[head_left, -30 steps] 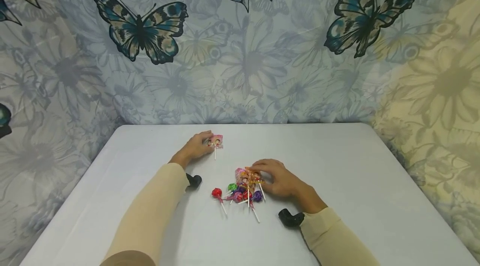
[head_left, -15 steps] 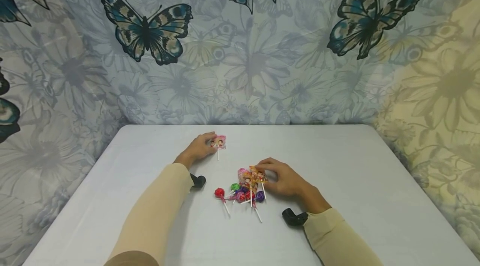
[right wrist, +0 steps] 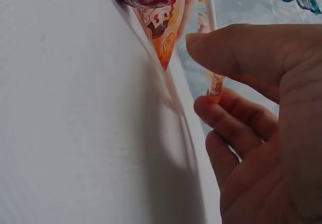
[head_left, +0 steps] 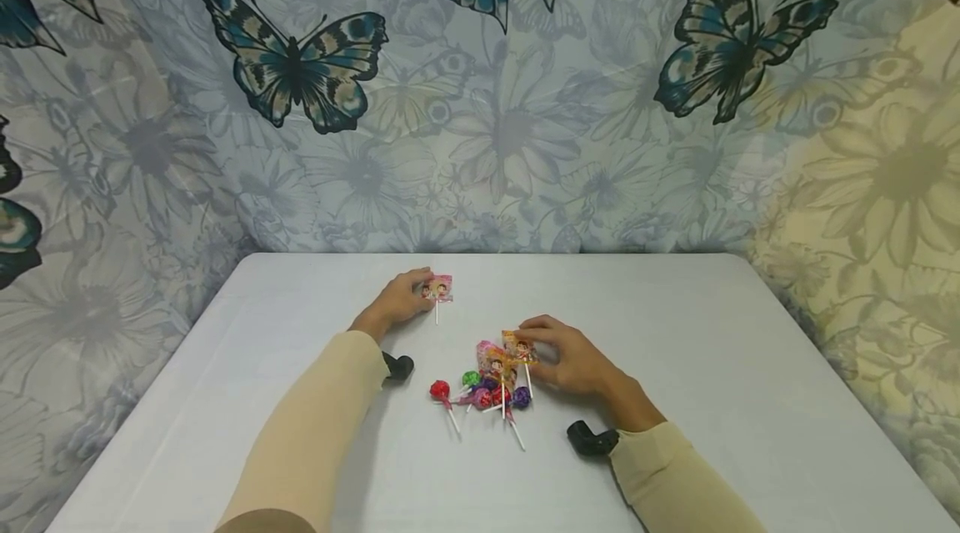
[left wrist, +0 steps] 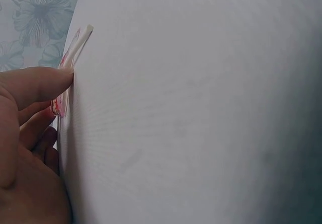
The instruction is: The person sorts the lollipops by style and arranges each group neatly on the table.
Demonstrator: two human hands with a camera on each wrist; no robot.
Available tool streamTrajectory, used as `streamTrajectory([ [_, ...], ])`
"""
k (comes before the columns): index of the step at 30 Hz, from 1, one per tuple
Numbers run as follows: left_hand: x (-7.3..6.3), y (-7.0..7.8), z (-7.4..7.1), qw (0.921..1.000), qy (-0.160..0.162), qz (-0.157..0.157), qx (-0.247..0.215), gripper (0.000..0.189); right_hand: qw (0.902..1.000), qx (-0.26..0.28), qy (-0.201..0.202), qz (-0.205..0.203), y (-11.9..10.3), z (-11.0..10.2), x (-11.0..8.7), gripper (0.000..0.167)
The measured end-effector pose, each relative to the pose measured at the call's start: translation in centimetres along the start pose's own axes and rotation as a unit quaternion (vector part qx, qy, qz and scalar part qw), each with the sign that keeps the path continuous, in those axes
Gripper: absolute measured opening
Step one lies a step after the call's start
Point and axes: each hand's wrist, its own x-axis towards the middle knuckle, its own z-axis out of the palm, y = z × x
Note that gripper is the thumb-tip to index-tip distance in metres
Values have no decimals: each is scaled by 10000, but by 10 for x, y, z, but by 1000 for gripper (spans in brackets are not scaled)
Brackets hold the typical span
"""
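Toward the back of the table, my left hand (head_left: 395, 299) pinches a lollipop in a flat pink wrapper (head_left: 442, 288), its white stick pointing toward me. The left wrist view has the thumb (left wrist: 43, 83) across that lollipop, close over the tabletop. My right hand (head_left: 573, 359) holds an orange-wrapped lollipop (head_left: 522, 346) between thumb and fingers at the back right of a small pile. In the right wrist view its white stick (right wrist: 209, 7) rises past the thumb. The pile includes another orange-wrapped lollipop (head_left: 493, 364), a green lollipop (head_left: 470, 379) and a purple lollipop (head_left: 521, 397).
A red lollipop (head_left: 440, 390) lies at the left side of the pile. All of this is on a white table (head_left: 645, 299), backed by a butterfly-print cloth (head_left: 510, 133). Black wrist cameras (head_left: 592, 439) sit at both cuffs.
My right hand has drawn the orange-wrapped lollipop slightly up and away from the pile. My left hand stays with the pink-wrapped lollipop. The head view has shifted a little.
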Motion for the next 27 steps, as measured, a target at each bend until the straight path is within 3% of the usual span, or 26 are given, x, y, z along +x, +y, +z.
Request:
streamTrajectory([
  [12, -1, -3, -1, 9997, 34, 138, 209, 60, 9986, 21, 495, -166, -8, -12, 3, 51],
  [20, -1, -3, 0, 9997, 38, 120, 207, 60, 9981, -167, 512, -309, -15, -30, 13, 50],
  [27, -2, 0, 0, 9995, 33, 129, 276, 60, 9982, -296, 413, -311, -19, -44, 36, 50],
])
